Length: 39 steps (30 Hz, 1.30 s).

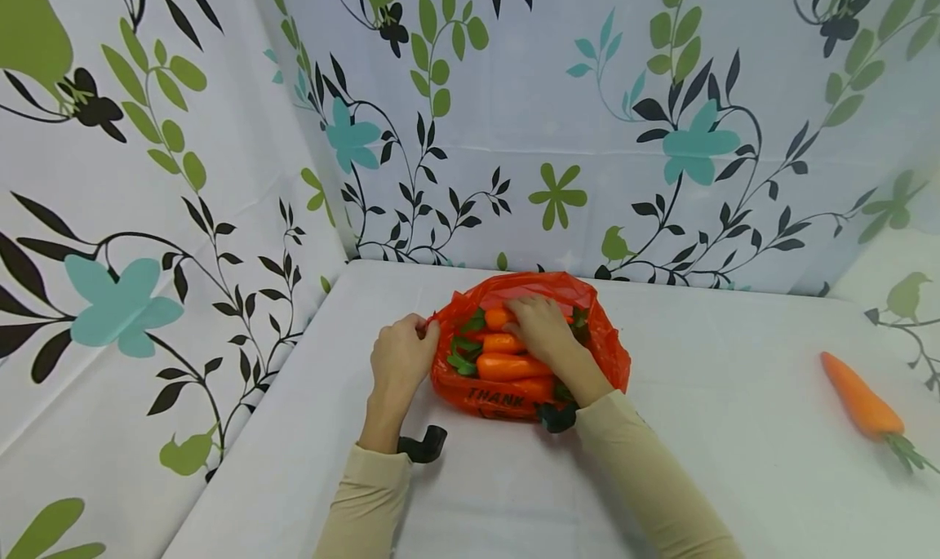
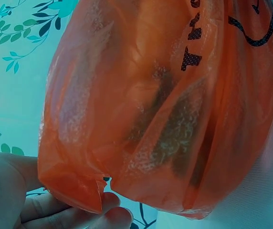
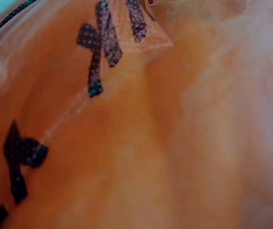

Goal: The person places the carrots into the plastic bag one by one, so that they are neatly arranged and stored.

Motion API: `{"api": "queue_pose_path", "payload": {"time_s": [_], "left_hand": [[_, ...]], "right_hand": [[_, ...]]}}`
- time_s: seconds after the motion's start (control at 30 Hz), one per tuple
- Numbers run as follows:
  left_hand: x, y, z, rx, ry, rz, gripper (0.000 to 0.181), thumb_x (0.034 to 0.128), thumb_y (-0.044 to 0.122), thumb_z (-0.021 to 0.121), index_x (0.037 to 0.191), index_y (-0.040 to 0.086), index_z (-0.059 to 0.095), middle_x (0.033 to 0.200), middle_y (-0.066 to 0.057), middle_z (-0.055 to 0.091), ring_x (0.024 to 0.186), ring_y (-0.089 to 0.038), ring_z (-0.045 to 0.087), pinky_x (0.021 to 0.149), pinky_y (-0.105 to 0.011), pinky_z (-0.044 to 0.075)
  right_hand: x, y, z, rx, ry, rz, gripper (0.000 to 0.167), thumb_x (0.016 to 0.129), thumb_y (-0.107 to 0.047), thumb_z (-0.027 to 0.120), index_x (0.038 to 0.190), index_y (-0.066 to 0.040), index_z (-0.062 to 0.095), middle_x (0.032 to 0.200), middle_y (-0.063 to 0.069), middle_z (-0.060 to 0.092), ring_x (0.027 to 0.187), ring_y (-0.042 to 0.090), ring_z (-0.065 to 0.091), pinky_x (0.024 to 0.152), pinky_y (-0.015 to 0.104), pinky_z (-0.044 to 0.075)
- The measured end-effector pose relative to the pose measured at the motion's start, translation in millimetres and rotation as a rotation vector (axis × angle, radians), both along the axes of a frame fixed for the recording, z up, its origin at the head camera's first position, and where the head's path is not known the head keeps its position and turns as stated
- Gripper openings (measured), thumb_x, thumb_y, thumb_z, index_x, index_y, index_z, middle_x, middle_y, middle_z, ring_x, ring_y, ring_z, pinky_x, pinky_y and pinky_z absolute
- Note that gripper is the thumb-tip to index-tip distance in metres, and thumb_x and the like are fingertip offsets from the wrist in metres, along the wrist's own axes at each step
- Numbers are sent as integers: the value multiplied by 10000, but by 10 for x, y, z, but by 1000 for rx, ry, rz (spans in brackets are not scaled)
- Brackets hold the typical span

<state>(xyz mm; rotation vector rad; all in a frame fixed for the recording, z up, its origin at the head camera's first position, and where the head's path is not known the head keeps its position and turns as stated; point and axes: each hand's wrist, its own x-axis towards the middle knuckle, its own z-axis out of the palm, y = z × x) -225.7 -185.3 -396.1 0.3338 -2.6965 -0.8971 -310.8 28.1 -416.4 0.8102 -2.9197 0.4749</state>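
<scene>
A red plastic bag [image 1: 477, 399] with black lettering lies on the table, its mouth open towards me. Several orange carrots [image 1: 514, 367] with green leafy tops lie inside. At the bag's left rim, my left hand [image 1: 400, 355] pinches the plastic between thumb and fingers; in the left wrist view those fingers [image 2: 46, 210] hold a torn-looking edge. My right hand [image 1: 545, 328] reaches into the bag over the uppermost carrot [image 1: 498, 319], thumb and fingers around it, fingertips partly hidden. The right wrist view shows only blurred bag plastic [image 3: 127, 143], not the hand.
A single carrot [image 1: 862, 400] with a green top lies on the white table [image 1: 705, 363] at the far right. Patterned cloth [image 1: 470, 159] hangs behind and at the left. Black wrist camera mounts [image 1: 426, 445] sit by both wrists, the right one against the bag.
</scene>
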Motion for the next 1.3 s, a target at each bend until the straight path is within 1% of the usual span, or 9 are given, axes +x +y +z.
{"api": "queue_pose_path", "payload": {"time_s": [0.17, 0.3, 0.5, 0.63, 0.87, 1.03, 1.1, 1.3], "left_hand": [[6, 5, 12, -1, -1, -1, 291, 976, 303, 573, 928, 53, 714, 736, -83, 673, 631, -218, 563, 529, -282, 457], [12, 6, 13, 1, 1, -1, 293, 974, 302, 572, 931, 51, 717, 738, -83, 677, 629, -217, 566, 525, -281, 454], [12, 7, 5, 6, 3, -1, 299, 975, 308, 572, 943, 49, 718, 750, -86, 683, 640, -217, 570, 535, -286, 462], [10, 8, -12, 6, 8, 2, 294, 976, 310, 575, 937, 54, 716, 745, -83, 679, 638, -216, 566, 536, -281, 464], [4, 4, -13, -2, 20, 0, 292, 974, 306, 574, 929, 56, 717, 744, -84, 683, 636, -218, 569, 532, -286, 467], [7, 6, 3, 1, 16, -4, 294, 973, 306, 573, 934, 52, 716, 753, -87, 685, 641, -216, 569, 535, -289, 466], [9, 8, 7, 5, 17, -5, 294, 972, 304, 573, 933, 51, 716, 754, -86, 686, 642, -215, 569, 536, -288, 465], [14, 8, 12, 1, 27, -9, 294, 970, 301, 570, 931, 51, 720, 758, -85, 690, 644, -219, 579, 541, -299, 470]], "right_hand": [[-18, 3, -14, -12, -13, 9, 467, 965, -284, 659, 1358, -42, 590, 1322, 149, 649, 1274, 341, 578, 1115, 540, 403], [-15, -2, -27, -1, -30, 2, 447, 993, -292, 617, 1359, -37, 586, 1277, 161, 666, 1227, 345, 606, 1106, 528, 417], [4, -11, -40, 10, -49, -16, 452, 1041, -322, 519, 1379, -26, 563, 1345, 167, 634, 1291, 351, 569, 1141, 544, 374], [25, -8, -11, 7, -46, -24, 452, 1045, -323, 507, 1377, -22, 561, 1363, 170, 619, 1311, 353, 552, 1144, 533, 375], [60, 18, 63, 7, 4, -11, 457, 1032, -299, 539, 1385, -9, 550, 1369, 175, 611, 1307, 347, 554, 1128, 509, 405], [100, 45, 108, 4, 37, 1, 449, 1021, -288, 565, 1374, -10, 557, 1314, 170, 636, 1256, 333, 589, 1104, 488, 438], [117, 58, 123, -6, 46, 2, 445, 1017, -286, 573, 1368, -13, 562, 1294, 170, 644, 1234, 337, 600, 1085, 493, 453], [159, 105, 164, -15, 89, 7, 443, 1010, -285, 585, 1370, -27, 564, 1320, 179, 637, 1249, 363, 585, 1055, 536, 463]]}}
